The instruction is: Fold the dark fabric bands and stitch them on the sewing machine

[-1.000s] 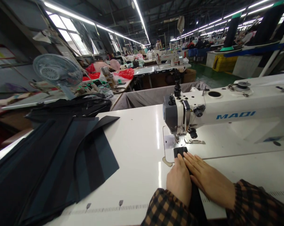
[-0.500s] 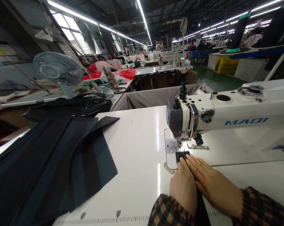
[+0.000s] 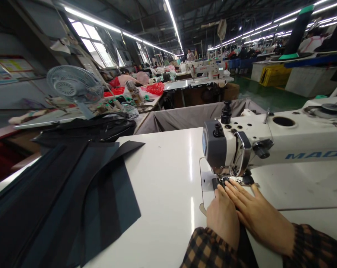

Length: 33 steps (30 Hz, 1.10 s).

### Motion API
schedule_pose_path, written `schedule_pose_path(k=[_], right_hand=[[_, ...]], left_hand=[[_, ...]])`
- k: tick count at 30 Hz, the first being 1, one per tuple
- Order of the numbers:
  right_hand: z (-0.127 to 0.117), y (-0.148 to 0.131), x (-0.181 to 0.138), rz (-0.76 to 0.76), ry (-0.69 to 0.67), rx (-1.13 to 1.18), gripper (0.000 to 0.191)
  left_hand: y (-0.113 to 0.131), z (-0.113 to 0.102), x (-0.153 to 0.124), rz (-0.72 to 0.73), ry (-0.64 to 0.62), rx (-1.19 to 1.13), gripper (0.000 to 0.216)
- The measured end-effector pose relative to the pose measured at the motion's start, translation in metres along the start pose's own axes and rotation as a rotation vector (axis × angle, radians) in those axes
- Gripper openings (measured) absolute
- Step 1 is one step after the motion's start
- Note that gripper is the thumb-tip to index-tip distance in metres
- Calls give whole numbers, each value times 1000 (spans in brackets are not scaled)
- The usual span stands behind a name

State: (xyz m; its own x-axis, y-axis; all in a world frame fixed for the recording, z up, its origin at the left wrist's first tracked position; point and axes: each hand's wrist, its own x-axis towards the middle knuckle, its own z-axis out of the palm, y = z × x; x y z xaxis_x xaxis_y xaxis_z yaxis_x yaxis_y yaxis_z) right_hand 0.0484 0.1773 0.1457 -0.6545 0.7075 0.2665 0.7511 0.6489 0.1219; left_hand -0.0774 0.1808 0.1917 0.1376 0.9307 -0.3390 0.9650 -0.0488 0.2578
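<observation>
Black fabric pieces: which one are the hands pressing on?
The narrow black strip at the sewing machine needle, under the left hand and right hand. The wide dark panels lie untouched across the table's left side.

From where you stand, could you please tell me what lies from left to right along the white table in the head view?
Dark fabric pieces → left hand → black strip → right hand.

We found bare table [image 3: 168, 175] between the stacked dark fabric panels [image 3: 62, 197] and the sewing machine head [image 3: 226, 150]. That head overhung our hands, blocking passage ahead.
</observation>
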Motion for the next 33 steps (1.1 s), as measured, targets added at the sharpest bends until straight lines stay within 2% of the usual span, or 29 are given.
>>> schedule_pose_path(k=[5,12,17,23,29,33], right_hand=[[-1,0,0,15,-29,-9,50],[-3,2,4,32,-37,20,52],[-3,-15,-9,87,48,43,50],[-3,-35,-26,78,99,63,53],[0,-26,-12,119,86,123,55],[5,-18,0,149,126,191,50]], left_hand=[[-1,0,3,9,-13,-28,55],[0,-4,3,28,37,2,51],[0,-3,-13,51,59,-12,38],[-1,8,-34,-18,32,-41,41],[2,4,-15,53,108,-22,42],[1,-4,1,44,167,-37,31]])
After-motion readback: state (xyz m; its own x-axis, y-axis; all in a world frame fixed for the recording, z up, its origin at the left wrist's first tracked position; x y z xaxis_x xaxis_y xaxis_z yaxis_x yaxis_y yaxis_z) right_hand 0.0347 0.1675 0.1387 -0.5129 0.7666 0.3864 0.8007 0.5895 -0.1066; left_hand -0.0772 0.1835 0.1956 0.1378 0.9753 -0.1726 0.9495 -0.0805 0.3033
